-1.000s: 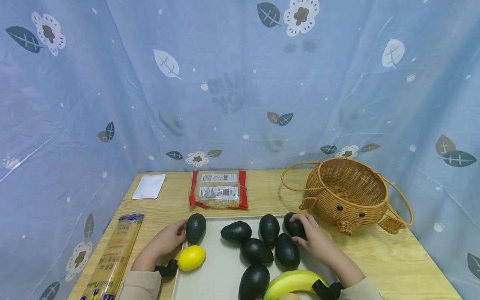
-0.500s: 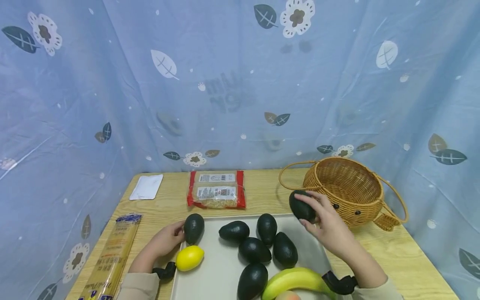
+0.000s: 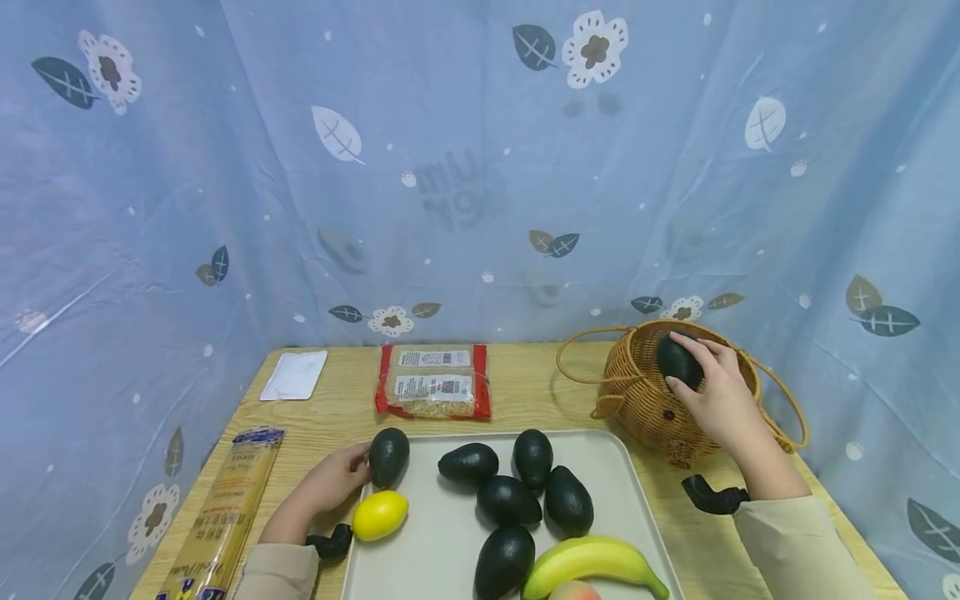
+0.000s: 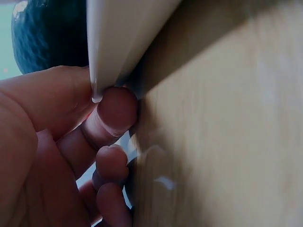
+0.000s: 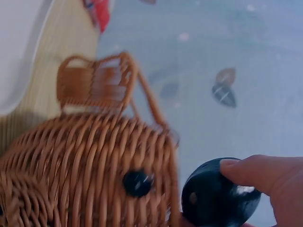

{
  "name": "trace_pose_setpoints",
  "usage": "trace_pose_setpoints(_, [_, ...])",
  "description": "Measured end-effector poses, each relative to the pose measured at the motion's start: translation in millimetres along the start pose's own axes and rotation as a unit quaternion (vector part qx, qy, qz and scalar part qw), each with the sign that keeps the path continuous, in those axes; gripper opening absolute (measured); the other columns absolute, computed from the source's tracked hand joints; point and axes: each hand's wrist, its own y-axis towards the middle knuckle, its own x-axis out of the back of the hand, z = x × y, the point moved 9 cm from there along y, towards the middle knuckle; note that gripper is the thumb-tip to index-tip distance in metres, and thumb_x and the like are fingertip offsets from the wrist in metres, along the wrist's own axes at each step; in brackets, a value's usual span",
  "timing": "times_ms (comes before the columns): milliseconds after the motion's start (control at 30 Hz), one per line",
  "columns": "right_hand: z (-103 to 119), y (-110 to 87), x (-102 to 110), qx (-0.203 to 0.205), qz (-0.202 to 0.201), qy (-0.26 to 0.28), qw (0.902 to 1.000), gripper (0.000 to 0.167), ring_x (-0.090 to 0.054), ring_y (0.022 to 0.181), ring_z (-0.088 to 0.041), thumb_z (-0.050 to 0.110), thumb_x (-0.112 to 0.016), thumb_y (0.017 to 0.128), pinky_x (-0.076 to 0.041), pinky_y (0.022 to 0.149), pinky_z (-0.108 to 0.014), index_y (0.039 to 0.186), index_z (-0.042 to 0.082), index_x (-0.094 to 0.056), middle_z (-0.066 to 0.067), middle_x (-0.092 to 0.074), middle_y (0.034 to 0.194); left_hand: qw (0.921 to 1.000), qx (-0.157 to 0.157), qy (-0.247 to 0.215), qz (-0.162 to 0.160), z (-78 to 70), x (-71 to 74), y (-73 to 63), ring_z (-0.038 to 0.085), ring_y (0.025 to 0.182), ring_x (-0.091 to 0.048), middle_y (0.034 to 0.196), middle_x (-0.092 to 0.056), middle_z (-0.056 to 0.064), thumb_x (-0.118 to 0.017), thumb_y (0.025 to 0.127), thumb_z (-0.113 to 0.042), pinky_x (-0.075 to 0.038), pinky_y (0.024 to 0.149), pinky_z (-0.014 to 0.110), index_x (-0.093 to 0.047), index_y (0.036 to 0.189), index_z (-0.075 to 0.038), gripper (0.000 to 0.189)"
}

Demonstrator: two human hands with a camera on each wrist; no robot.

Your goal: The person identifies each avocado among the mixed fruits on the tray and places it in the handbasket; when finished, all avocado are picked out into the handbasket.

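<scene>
My right hand [image 3: 723,400] holds a dark green avocado [image 3: 678,360] over the mouth of the wicker basket [image 3: 628,400]. In the right wrist view the thumb lies on the avocado [image 5: 220,196], right beside the basket's rim. At the left edge of the white tray [image 3: 435,575], my left hand [image 3: 333,483] pinches the rim, thumb above and a finger beneath, as the left wrist view shows. Next to that thumb lies another avocado [image 3: 389,458], with a yellow lemon [image 3: 380,515] just nearer. Several more avocados [image 3: 508,502] lie on the tray.
A banana [image 3: 596,567] and part of a peach-like fruit [image 3: 574,591] lie at the tray's front. Behind the tray is a red-edged food packet [image 3: 433,383]. A pasta pack [image 3: 225,512] and a white square [image 3: 294,375] are at left. A patterned curtain [image 3: 480,167] encloses the table.
My right hand has lifted the avocado from the tray's far right corner and carried it right to the basket's opening. The left hand stays at the tray's edge.
</scene>
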Motion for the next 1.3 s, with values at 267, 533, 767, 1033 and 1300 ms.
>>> trace_pose_setpoints(267, [-27.2,11.3,-21.7,-0.032,0.069,-0.04,0.9963,0.07,-0.047,0.113,-0.072,0.003,-0.069,0.098,-0.051,0.078,-0.075,0.16,0.006,-0.037,-0.047,-0.019,0.152,0.9999,0.006,0.007,0.004,-1.4,-3.3,-3.9,0.024,0.086,-0.056,0.092,-0.062,0.004,-0.062,0.101,-0.006,-0.047,0.078,0.042,-0.058,0.148,-0.004,0.047])
trace_pose_setpoints(533, [-36.0,18.1,-36.2,-0.052,0.11,-0.047,0.9915,0.065,-0.053,0.109,-0.068,-0.002,-0.065,0.098,-0.055,0.07,-0.062,0.158,0.005,-0.04,-0.048,-0.018,0.153,0.9998,0.003,0.02,-0.005,-2.2,-1.3,-4.5,0.023,0.084,-0.055,0.088,-0.061,0.002,-0.063,0.1,-0.005,-0.045,0.075,0.041,-0.059,0.148,-0.004,0.048])
trace_pose_setpoints(767, [-17.8,14.2,-27.9,-0.028,0.059,-0.05,0.9966,0.06,-0.064,0.085,-0.05,0.001,-0.066,0.098,-0.046,0.055,-0.043,0.154,0.001,-0.044,-0.045,-0.02,0.154,0.9997,-0.005,0.024,-0.005,-3.7,-1.0,-2.1,0.024,0.088,-0.056,0.093,-0.064,0.003,-0.064,0.1,-0.005,-0.046,0.078,0.043,-0.06,0.147,-0.005,0.048])
trace_pose_setpoints(1033, [60.0,-13.1,-19.9,0.107,-0.119,-0.055,0.9855,0.05,-0.049,0.118,-0.056,-0.006,-0.081,0.08,-0.041,0.094,-0.072,0.128,0.004,-0.069,-0.032,-0.05,0.138,0.9997,-0.008,0.022,-0.01,-4.3,0.3,-1.1,0.025,0.089,-0.056,0.093,-0.065,0.003,-0.065,0.099,-0.005,-0.048,0.083,0.046,-0.061,0.146,-0.005,0.046])
trace_pose_setpoints(1300, [109.3,-39.6,-74.5,0.152,-0.009,0.006,0.9883,0.052,-0.065,0.088,-0.028,-0.003,-0.087,0.08,-0.055,0.065,-0.038,0.128,0.009,-0.071,-0.013,-0.062,0.117,0.9995,-0.008,0.028,-0.014,-4.4,-0.1,-2.4,0.023,0.086,-0.055,0.087,-0.062,0.001,-0.065,0.099,-0.005,-0.046,0.078,0.043,-0.062,0.145,-0.005,0.046])
